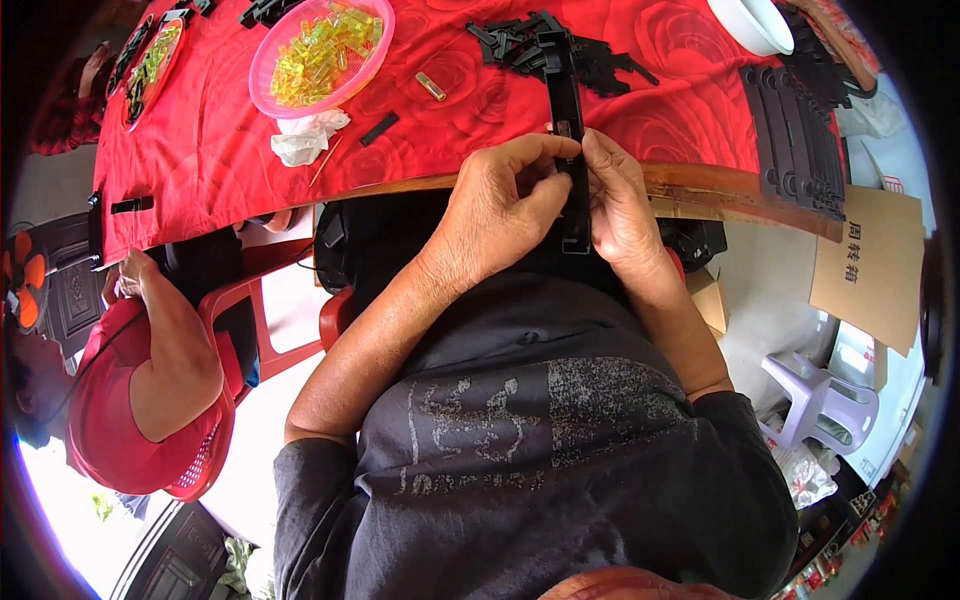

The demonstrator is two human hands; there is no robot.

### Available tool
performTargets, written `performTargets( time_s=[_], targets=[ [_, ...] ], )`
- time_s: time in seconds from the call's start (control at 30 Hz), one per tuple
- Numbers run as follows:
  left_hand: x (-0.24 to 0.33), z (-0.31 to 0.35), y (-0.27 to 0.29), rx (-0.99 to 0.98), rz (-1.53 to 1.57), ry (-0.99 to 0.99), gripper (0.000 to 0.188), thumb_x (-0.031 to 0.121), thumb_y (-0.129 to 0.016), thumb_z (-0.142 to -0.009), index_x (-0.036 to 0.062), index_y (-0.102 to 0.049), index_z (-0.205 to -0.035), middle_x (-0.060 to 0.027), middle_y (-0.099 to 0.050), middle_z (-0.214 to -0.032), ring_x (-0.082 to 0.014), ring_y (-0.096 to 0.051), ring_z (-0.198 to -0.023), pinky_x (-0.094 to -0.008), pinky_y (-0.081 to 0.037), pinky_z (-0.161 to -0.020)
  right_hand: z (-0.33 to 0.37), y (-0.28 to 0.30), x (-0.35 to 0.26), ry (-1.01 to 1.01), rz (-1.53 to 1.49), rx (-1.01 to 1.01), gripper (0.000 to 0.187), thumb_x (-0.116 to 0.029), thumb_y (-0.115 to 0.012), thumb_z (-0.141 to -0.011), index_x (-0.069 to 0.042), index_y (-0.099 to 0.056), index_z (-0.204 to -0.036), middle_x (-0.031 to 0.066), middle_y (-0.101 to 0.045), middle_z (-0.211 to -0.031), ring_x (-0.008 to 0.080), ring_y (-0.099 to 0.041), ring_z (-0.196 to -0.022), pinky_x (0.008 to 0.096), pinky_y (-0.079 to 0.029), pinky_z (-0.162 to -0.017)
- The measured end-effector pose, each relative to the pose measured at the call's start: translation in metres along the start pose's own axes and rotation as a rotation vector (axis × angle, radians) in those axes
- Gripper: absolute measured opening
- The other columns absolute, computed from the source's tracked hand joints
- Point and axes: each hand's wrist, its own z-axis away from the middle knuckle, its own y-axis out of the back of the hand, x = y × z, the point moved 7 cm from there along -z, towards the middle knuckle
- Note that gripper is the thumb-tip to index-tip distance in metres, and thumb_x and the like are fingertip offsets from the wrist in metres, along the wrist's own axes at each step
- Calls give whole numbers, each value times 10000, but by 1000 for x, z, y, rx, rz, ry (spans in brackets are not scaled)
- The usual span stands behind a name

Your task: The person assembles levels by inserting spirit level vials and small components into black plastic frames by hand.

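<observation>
A long, narrow black plastic channel (577,228) stands lengthwise in front of me, its far end over the red tablecloth and its near end past the table edge. Closed round its right side is my right hand (622,205), thumb and fingers pressed against it. My left hand (505,200) pinches at its middle from the left, fingertips bent over the channel. Whether a small piece sits between those left fingertips is hidden. Just beyond, a pile of short black plastic pieces (615,68) lies on the cloth. A single yellowish clear vial (431,86) rests left of the pile.
A pink basket (262,80) holds yellow clear vials (322,60). Near it lie crumpled tissue (308,138), a thin stick (325,163) and a black strip (380,128). Long black parts (795,140) line the right edge, below a white basin (757,25). A person in red (150,400) sits left.
</observation>
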Motion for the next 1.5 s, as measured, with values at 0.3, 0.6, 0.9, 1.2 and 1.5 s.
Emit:
performTargets(
  time_s=[0.3, 0.6, 0.9, 1.2, 1.5],
  targets=[
    [12, 5, 3, 86, -331, -262, 366, -38, -672, -872, -28, -646, -1236, -18, -597, -858, -75, -585, -761, -231, -522, -694, -1, 4, 2, 14, 0, 31, 250, -276, -575, -1039, -43, -634, -1108, 5, -679, -957, 66, -642, -819, 235, -538, -732],
    [38, 11, 12, 254, -626, -483, 284, -5, -694, -882, 3, -703, -1166, -101, -621, -810, -180, -632, -679, -287, -509, -624, -1, 3, 2, -57, -34, -45, 255, -261, -555, -1047, -32, -633, -1127, 21, -698, -949, 85, -672, -826, 258, -573, -738],
    [48, 8, 23, 379, -601, -526, 187, 5, -688, -898, 2, -720, -1082, -113, -695, -858, -190, -690, -724, -286, -526, -656, 0, 2, 3, -87, -35, 15, 255, -268, -569, -1040, -34, -639, -1114, 5, -684, -914, 89, -659, -780, 254, -564, -703],
    [45, -9, 22, 374, -619, -624, 138, 23, -694, -862, 11, -729, -995, -125, -664, -825, -284, -674, -691, -368, -536, -619, 1, -1, 5, -109, -109, 19, 264, -284, -563, -1042, -37, -636, -1103, 15, -689, -911, 102, -670, -774, 267, -577, -684],
    [40, -16, 16, 322, -843, -660, 145, 40, -724, -852, 32, -740, -995, -104, -652, -878, -279, -668, -776, -368, -533, -675, -2, 1, 6, -113, -103, -15, 290, -311, -534, -1053, -43, -638, -1091, 31, -697, -900, 127, -698, -781, 277, -600, -706]
  ],
)
